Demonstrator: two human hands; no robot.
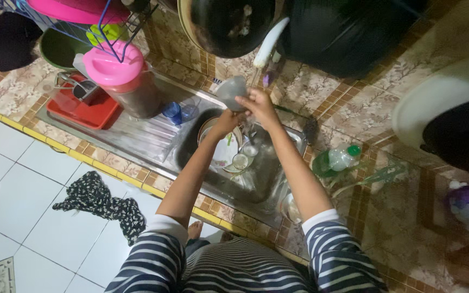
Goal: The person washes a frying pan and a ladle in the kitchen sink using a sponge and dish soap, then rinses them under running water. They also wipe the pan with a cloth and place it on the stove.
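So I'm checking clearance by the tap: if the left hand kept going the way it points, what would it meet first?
Probably the clear cup held by the right hand; the left hand reaches up toward it. Whether they touch is unclear.

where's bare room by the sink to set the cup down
The ribbed drainboard is mostly bare between the red tray, the pink-lidded jar and the basin. The tiled counter right of the green-capped bottle is also open. The basin is crowded with dishes under both hands.
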